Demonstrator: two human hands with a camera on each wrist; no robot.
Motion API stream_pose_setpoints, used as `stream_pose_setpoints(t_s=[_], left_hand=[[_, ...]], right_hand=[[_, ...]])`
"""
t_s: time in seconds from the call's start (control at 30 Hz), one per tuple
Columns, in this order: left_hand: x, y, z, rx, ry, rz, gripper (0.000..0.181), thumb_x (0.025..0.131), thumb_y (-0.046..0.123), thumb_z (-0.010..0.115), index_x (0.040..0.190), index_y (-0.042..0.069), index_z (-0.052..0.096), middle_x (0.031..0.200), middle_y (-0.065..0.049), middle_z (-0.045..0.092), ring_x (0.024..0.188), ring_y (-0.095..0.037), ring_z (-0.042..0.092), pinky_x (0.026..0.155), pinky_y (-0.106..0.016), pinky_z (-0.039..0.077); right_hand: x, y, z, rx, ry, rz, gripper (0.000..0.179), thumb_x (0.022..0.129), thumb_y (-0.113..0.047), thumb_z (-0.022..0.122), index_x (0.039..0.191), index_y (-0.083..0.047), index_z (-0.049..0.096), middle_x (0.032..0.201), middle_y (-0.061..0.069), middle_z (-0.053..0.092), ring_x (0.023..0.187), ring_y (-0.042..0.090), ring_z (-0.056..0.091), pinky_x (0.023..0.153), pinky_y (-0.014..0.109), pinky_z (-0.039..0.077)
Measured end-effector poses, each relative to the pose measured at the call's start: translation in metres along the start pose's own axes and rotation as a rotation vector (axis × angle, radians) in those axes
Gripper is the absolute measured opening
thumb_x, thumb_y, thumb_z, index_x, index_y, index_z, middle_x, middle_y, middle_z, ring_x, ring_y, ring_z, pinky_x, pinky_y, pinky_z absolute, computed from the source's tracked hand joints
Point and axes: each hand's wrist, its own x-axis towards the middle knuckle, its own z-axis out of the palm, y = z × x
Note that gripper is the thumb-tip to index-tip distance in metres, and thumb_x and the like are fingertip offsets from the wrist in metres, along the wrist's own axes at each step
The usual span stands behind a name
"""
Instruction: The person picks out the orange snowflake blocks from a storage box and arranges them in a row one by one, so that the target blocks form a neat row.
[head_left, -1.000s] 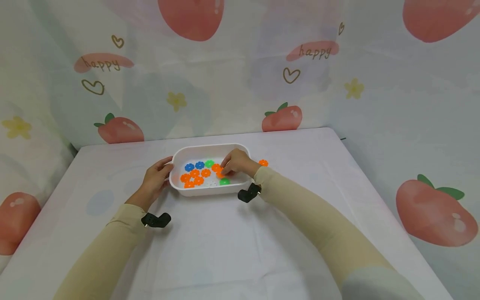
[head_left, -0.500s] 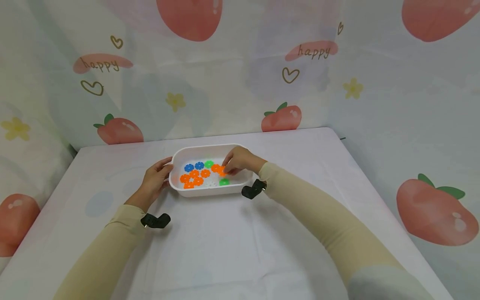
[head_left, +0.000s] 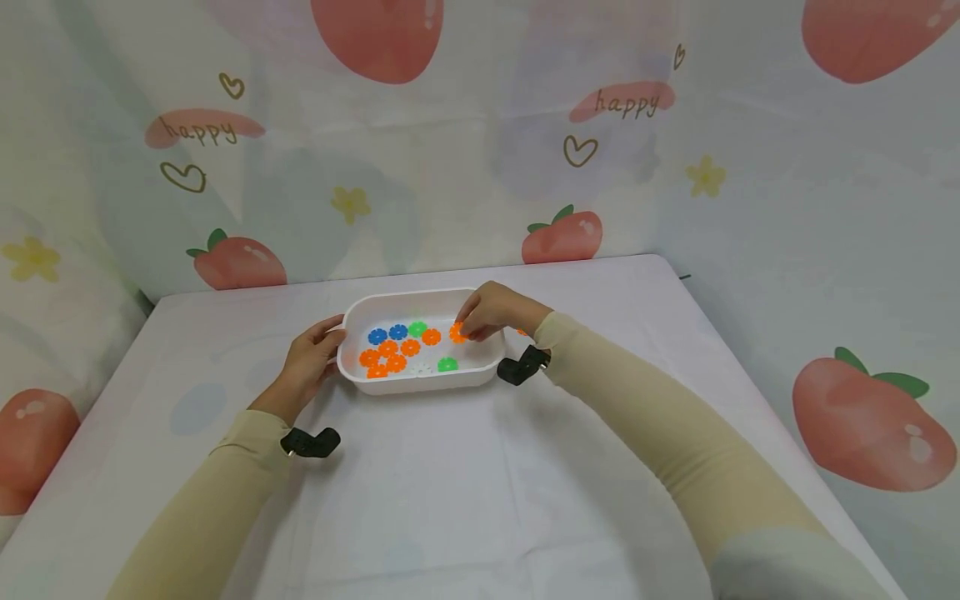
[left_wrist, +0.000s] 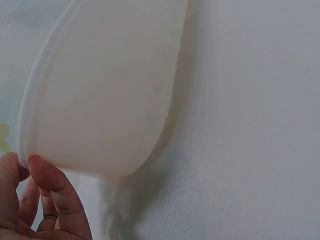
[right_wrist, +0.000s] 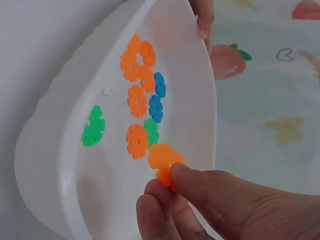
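Note:
A white plastic tray stands on the table, with flower-shaped plastic discs inside. My left hand pinches the tray's left end; in the left wrist view the thumb and a finger meet on its rim. Over the tray's right part, my right hand holds an orange flower-shaped disc between thumb and fingers. Several orange discs lie on the tray floor. Beside them are two blue discs and two green discs, one nearer the front wall.
Another orange disc lies on the table right of the tray, mostly hidden by my right wrist. A patterned cloth backdrop rises behind the table and along both sides. Each wrist wears a black camera.
My right hand has lifted the orange disc away from its neighbour and moved right and slightly back with it. My left hand stays at the tray's left end.

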Motion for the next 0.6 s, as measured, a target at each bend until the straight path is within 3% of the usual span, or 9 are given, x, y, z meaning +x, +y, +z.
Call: stream_pose_setpoints(t_s=[0.2, 0.4, 0.6], left_hand=[[0.001, -0.001, 0.001, -0.011, 0.001, 0.004, 0.049, 0.103, 0.031, 0.051, 0.150, 0.024, 0.042, 0.128, 0.000, 0.049, 0.100, -0.015, 0.051, 0.072, -0.016, 0.048], [0.000, -0.001, 0.001, -0.006, 0.003, 0.001, 0.049, 0.103, 0.031, 0.050, 0.151, 0.024, 0.041, 0.137, -0.004, 0.047, 0.101, -0.015, 0.051, 0.072, -0.016, 0.047], [0.000, 0.000, 0.001, -0.004, 0.001, -0.001, 0.049, 0.103, 0.032, 0.050, 0.151, 0.025, 0.040, 0.142, -0.006, 0.045, 0.103, -0.015, 0.051, 0.074, -0.016, 0.047]], right_hand=[[-0.004, 0.001, -0.018, -0.019, -0.012, 0.020, 0.025, 0.089, -0.009, 0.072, 0.112, 0.000, 0.071, 0.096, 0.011, 0.070, 0.076, 0.018, 0.065, 0.080, 0.030, 0.057], [-0.008, 0.003, -0.032, -0.021, -0.001, 0.033, 0.028, 0.090, -0.010, 0.070, 0.116, 0.000, 0.069, 0.098, 0.012, 0.070, 0.079, 0.018, 0.066, 0.081, 0.029, 0.057], [-0.009, 0.009, -0.043, 0.000, 0.005, 0.034, 0.030, 0.093, -0.012, 0.068, 0.121, 0.000, 0.067, 0.109, 0.014, 0.069, 0.097, 0.030, 0.068, 0.088, 0.033, 0.056]])
